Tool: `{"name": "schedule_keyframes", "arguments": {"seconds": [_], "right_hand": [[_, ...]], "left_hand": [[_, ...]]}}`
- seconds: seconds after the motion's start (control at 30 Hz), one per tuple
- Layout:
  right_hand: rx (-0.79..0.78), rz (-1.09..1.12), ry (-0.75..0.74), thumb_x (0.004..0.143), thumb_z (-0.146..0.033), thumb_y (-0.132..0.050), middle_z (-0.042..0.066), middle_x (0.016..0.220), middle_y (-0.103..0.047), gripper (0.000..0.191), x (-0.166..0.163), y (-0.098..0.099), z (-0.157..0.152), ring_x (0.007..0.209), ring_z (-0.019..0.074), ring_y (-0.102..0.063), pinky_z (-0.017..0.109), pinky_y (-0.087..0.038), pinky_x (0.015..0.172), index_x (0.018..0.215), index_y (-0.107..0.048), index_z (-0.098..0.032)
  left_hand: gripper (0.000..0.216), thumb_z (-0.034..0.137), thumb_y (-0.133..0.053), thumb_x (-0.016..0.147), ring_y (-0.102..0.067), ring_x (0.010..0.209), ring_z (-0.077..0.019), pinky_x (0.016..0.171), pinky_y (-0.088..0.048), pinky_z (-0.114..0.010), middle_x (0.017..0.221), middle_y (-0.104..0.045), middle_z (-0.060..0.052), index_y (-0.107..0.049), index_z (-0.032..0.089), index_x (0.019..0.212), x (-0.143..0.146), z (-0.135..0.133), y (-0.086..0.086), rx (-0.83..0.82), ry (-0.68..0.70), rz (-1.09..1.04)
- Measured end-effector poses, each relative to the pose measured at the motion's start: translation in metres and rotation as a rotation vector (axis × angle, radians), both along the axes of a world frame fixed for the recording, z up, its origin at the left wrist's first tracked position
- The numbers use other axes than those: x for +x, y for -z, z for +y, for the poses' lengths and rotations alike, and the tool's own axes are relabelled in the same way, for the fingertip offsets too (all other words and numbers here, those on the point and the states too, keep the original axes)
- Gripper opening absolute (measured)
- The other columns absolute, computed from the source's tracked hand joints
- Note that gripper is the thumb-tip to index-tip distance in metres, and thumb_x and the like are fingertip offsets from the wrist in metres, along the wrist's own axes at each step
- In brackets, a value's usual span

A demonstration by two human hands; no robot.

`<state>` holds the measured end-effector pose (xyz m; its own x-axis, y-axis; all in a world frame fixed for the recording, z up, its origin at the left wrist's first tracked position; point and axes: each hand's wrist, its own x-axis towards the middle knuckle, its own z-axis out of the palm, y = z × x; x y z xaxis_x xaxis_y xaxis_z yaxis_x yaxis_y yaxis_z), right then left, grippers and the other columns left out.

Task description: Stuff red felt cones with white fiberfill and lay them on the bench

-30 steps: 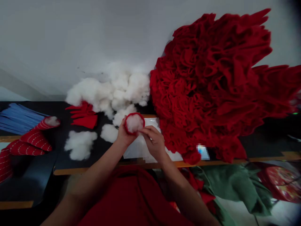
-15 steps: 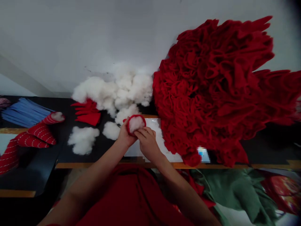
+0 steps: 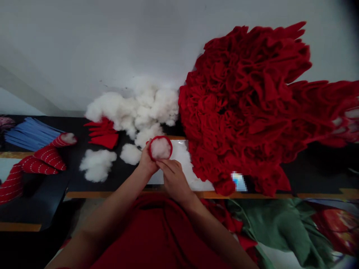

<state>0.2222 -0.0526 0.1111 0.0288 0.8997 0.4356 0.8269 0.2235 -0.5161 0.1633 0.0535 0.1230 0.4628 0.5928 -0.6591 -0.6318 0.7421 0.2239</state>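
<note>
My left hand (image 3: 146, 161) is wrapped around a small red felt cone (image 3: 160, 148) whose round mouth shows white stuffing. My right hand (image 3: 174, 176) sits just below and to the right of it, fingers closed against the cone's lower edge. Both hands hover over a white sheet (image 3: 182, 164) on the black table (image 3: 117, 179). A heap of white stuffing (image 3: 134, 108) lies behind the hands, with two loose tufts (image 3: 97, 165) to the left.
A large pile of red felt pieces (image 3: 252, 108) fills the right side of the table. Flat red felt pieces (image 3: 103, 133) lie left of the stuffing. Striped red cones (image 3: 42, 158) and blue strips (image 3: 26, 132) sit far left. Green cloth (image 3: 280, 224) hangs below the table edge.
My right hand has slid down from the cone's mouth to its lower edge. The left hand keeps hold of the cone. The view shifted slightly.
</note>
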Motion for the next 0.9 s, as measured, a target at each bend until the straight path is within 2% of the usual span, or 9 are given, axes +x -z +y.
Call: {"name": "schedule_keyframes", "arguments": {"seconds": [0.1, 0.3, 0.43, 0.6, 0.67, 0.77, 0.9], "right_hand": [[-0.03, -0.015, -0.016, 0.078, -0.002, -0.032, 0.013, 0.114, -0.058, 0.046, 0.003, -0.001, -0.006, 0.108, 0.0205, -0.05, 0.041, -0.038, 0.093, 0.121, -0.047, -0.013], [0.118, 0.031, 0.03, 0.079, -0.001, -0.032, 0.01, 0.108, -0.061, 0.044, 0.012, -0.002, -0.024, 0.104, 0.0174, -0.052, 0.04, -0.039, 0.094, 0.117, -0.049, -0.016], [0.092, 0.02, 0.014, 0.08, -0.003, -0.034, 0.011, 0.106, -0.061, 0.04, 0.018, -0.002, -0.032, 0.101, 0.0189, -0.053, 0.041, -0.041, 0.092, 0.115, -0.051, -0.015], [0.191, 0.148, 0.17, 0.08, -0.004, -0.038, 0.011, 0.108, -0.057, 0.04, 0.029, -0.016, -0.037, 0.104, 0.0189, -0.051, 0.038, -0.045, 0.09, 0.115, -0.051, -0.019], [0.218, 0.154, 0.156, 0.08, -0.005, -0.038, 0.012, 0.111, -0.054, 0.037, 0.032, -0.018, -0.035, 0.106, 0.0196, -0.049, 0.037, -0.045, 0.09, 0.112, -0.052, -0.018], [0.22, 0.109, 0.164, 0.08, -0.008, -0.039, 0.013, 0.104, -0.056, 0.03, 0.036, -0.015, -0.032, 0.101, 0.0208, -0.05, 0.038, -0.046, 0.089, 0.105, -0.056, -0.014], [0.212, 0.122, 0.282, 0.08, -0.006, -0.039, 0.012, 0.108, -0.055, 0.033, 0.042, -0.011, -0.039, 0.104, 0.0211, -0.048, 0.041, -0.045, 0.088, 0.107, -0.055, -0.016]], "left_hand": [[0.022, 0.032, -0.049, 0.078, -0.059, 0.059, -0.0163, 0.067, -0.048, -0.03, 0.063, -0.064, -0.005, -0.061, 0.014, 0.073, 0.003, -0.004, -0.003, -0.03, 0.009, 0.008], [0.021, 0.029, -0.047, 0.079, -0.06, 0.063, -0.0164, 0.067, -0.049, -0.03, 0.068, -0.065, -0.005, -0.06, 0.013, 0.078, 0.007, -0.014, -0.005, -0.012, 0.042, -0.032], [0.023, 0.03, -0.046, 0.079, -0.061, 0.063, -0.0167, 0.067, -0.049, -0.031, 0.068, -0.065, -0.005, -0.06, 0.012, 0.078, 0.013, -0.024, -0.006, -0.013, 0.07, 0.004], [0.023, 0.034, -0.046, 0.079, -0.06, 0.064, -0.0161, 0.06, -0.05, -0.029, 0.069, -0.065, -0.004, -0.059, 0.016, 0.078, 0.018, -0.035, -0.01, -0.014, 0.19, -0.034], [0.025, 0.035, -0.044, 0.08, -0.059, 0.063, -0.0141, 0.061, -0.049, -0.025, 0.068, -0.064, -0.004, -0.059, 0.016, 0.078, 0.022, -0.041, -0.013, 0.009, 0.226, -0.025], [0.026, 0.033, -0.042, 0.082, -0.058, 0.061, -0.0108, 0.061, -0.049, -0.02, 0.067, -0.063, -0.003, -0.058, 0.013, 0.076, 0.03, -0.05, -0.015, 0.042, 0.252, -0.017], [0.028, 0.034, -0.042, 0.083, -0.06, 0.066, -0.0126, 0.066, -0.05, -0.022, 0.072, -0.065, -0.005, -0.06, 0.012, 0.079, 0.043, -0.062, -0.015, 0.052, 0.265, 0.0]]}}
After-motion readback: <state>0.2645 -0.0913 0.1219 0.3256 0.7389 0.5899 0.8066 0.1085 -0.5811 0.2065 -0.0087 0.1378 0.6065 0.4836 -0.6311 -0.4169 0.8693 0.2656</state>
